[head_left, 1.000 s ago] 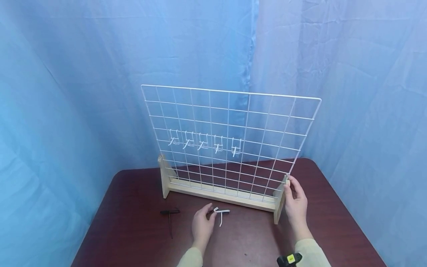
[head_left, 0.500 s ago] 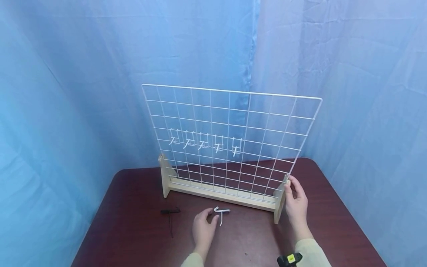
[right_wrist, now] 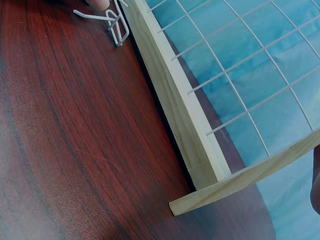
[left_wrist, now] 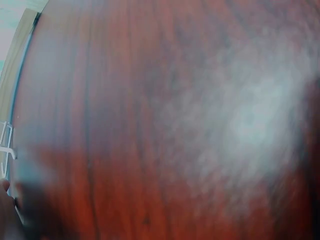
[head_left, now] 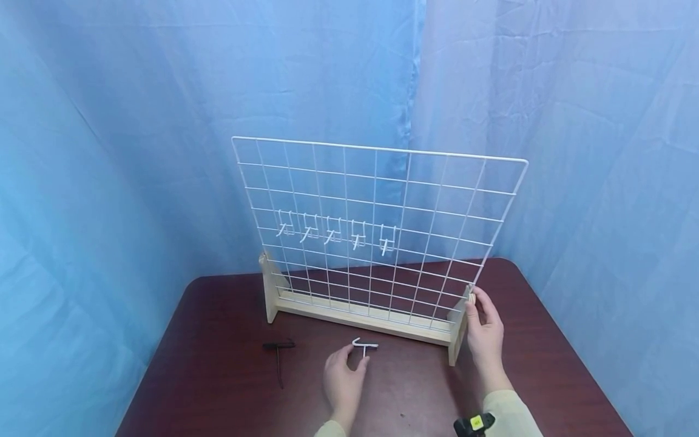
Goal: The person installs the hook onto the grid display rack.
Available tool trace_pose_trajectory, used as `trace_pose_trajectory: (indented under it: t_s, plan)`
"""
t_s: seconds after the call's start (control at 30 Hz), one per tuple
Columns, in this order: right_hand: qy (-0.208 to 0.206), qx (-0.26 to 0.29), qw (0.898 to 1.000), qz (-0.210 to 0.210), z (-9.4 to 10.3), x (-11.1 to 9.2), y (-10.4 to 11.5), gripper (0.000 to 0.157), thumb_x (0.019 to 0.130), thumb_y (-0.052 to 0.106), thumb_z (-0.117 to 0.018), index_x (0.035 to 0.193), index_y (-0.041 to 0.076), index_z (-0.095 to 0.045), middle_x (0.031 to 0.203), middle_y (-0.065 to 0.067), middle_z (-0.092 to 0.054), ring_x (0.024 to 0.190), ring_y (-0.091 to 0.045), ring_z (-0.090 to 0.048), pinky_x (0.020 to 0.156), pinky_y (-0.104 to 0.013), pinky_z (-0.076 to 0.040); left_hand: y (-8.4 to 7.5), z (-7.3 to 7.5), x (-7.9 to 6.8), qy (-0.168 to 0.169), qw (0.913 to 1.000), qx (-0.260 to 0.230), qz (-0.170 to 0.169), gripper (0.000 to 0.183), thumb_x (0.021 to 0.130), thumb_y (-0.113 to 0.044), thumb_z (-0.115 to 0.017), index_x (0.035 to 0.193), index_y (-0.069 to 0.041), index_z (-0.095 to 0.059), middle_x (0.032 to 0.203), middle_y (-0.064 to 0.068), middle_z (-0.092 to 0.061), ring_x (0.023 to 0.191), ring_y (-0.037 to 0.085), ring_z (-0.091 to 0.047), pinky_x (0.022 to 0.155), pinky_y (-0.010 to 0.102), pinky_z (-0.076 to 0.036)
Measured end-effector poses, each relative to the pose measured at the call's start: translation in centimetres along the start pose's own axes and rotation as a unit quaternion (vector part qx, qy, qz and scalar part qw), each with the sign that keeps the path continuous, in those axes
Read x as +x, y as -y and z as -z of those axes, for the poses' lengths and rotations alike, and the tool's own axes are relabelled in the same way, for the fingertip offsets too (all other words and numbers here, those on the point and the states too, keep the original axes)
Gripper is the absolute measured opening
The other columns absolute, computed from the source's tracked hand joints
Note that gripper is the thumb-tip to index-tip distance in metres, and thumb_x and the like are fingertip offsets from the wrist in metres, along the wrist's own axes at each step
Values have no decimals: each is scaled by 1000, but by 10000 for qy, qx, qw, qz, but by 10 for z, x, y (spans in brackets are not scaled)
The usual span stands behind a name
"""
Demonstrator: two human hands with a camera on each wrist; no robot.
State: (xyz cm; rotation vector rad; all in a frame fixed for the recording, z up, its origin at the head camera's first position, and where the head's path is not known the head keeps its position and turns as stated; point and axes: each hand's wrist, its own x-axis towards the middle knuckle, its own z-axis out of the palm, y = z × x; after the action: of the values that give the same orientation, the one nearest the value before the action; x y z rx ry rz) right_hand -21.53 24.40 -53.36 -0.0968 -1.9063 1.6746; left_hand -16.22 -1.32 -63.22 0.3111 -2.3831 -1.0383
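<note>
A white wire grid panel (head_left: 437, 188) stands in a wooden base (head_left: 371, 320). My right hand (head_left: 485, 340) grips the right wooden upright (head_left: 457, 331), thumb in front and fingers behind. My left hand (head_left: 344, 379) is low by the table, thumb and index finger apart around the near side of a loose white display hook (head_left: 364, 346); whether they touch it is hard to tell. In the right wrist view, a left fingertip (right_wrist: 100, 4) shows beside that hook (right_wrist: 118, 29). Several white hooks (head_left: 357, 237) hang in a row on the grid.
A dark hook (head_left: 278, 346) lies on the reddish-brown table (head_left: 218, 388), left of my left hand. The left wooden upright (head_left: 269, 288) stands behind it. Blue curtains (head_left: 164, 152) surround the table's back and sides.
My left hand has drawn back slightly, then shifted right, its thumb now in front of the loose white hook's prong. My right hand stays on the upright.
</note>
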Motion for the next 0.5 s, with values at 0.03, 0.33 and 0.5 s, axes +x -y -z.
trace_pose_trajectory:
  t_s: [0.03, 0.33, 0.5]
  plan:
    - [1, 2, 10000, -3, 0, 0, 0, 34, 99, 2, -57, 133, -2, -57, 118, 20, -58, 108, 2, -54, 89, -8, -43, 0, 0, -1, 0, 10000, 40, -45, 44, 67, -25, -91, 104, -8, -74, 100, 6, -73, 100, 27, -65, 91, 43, -49]
    - [60, -18, 10000, 49, 0, -4, 19, 34, 98, -1, -57, 132, -6, -55, 116, 21, -58, 105, 6, -53, 87, -6, -42, 0, -4, -6, -48, 9994, 177, -298, 45, 63, -18, -93, 102, -7, -75, 100, 6, -74, 105, 27, -64, 95, 43, -48]
    - [85, -118, 9999, -14, -1, -8, 36, 34, 98, -2, -56, 132, -8, -54, 116, 20, -57, 105, 7, -53, 88, -7, -42, 1, -4, -7, 70, 9995, 140, -281, 46, 63, -16, -92, 106, -8, -76, 105, 3, -74, 110, 25, -63, 98, 42, -46]
